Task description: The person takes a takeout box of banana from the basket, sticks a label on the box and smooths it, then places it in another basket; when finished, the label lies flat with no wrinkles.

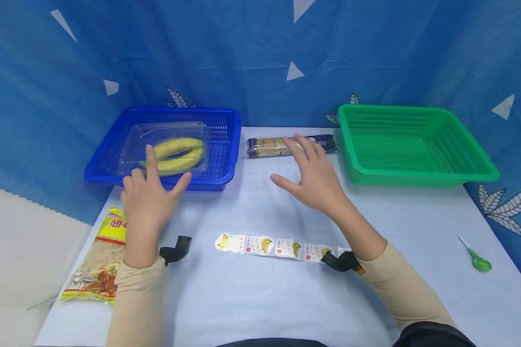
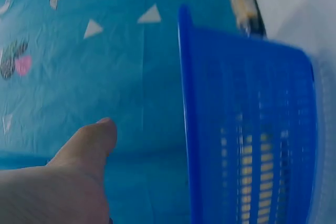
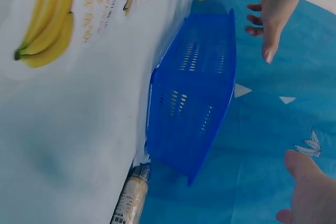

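My left hand hovers over the near rim of the blue basket, index finger and thumb spread, holding nothing. In the basket lies a clear plastic box with yellow bananas in it. The right wrist view shows the left hand raised above the basket's rim. My right hand is in the air with fingers spread and nothing in its grasp. Its fingertips overlap a long package in a dark and gold wrapper at the back of the table.
A green basket with nothing in it stands at the back right. A strip of banana-printed labels lies mid-table. At the left edge is a yellow food bag, partly behind the left arm. A green lollipop lies far right.
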Demonstrator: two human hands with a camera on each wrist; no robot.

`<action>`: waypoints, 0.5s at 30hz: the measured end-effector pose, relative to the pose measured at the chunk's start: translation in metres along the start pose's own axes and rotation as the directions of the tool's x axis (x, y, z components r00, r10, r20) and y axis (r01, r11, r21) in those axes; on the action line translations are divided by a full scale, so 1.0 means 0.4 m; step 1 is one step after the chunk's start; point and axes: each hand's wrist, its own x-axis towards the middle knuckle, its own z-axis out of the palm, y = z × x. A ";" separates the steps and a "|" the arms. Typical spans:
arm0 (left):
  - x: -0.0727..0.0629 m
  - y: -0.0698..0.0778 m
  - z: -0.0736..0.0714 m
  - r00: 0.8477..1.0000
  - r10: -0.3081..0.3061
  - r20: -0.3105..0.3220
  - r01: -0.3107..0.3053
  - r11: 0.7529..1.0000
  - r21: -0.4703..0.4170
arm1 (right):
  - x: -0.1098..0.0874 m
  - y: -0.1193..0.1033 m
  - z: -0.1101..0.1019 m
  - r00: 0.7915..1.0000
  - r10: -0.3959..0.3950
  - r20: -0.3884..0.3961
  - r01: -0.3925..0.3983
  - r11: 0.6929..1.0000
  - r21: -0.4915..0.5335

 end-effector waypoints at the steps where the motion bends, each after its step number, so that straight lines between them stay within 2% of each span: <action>1: 0.004 -0.015 -0.005 1.000 -0.023 0.006 0.023 1.000 -0.001 | 0.009 -0.007 0.004 1.000 -0.006 0.005 0.006 1.000 0.013; 3: 0.012 -0.042 -0.010 0.997 -0.072 0.035 0.073 0.997 -0.022 | 0.030 -0.024 0.011 1.000 -0.021 0.020 0.020 0.999 0.039; 5: 0.019 -0.065 -0.014 0.989 -0.118 0.092 0.124 0.990 -0.061 | 0.050 -0.044 0.020 0.999 -0.036 0.036 0.033 0.998 0.060; 8: 0.025 -0.090 -0.014 0.966 -0.172 0.190 0.196 0.974 -0.115 | 0.081 -0.078 0.036 0.996 -0.063 0.064 0.058 0.995 0.083; 10: 0.028 -0.103 -0.014 0.951 -0.199 0.235 0.235 0.962 -0.139 | 0.103 -0.103 0.048 0.993 -0.080 0.083 0.071 0.993 0.098; 15: 0.043 -0.138 -0.011 0.934 -0.248 0.257 0.298 0.937 -0.182 | 0.160 -0.168 0.075 0.984 -0.106 0.142 0.083 0.984 0.159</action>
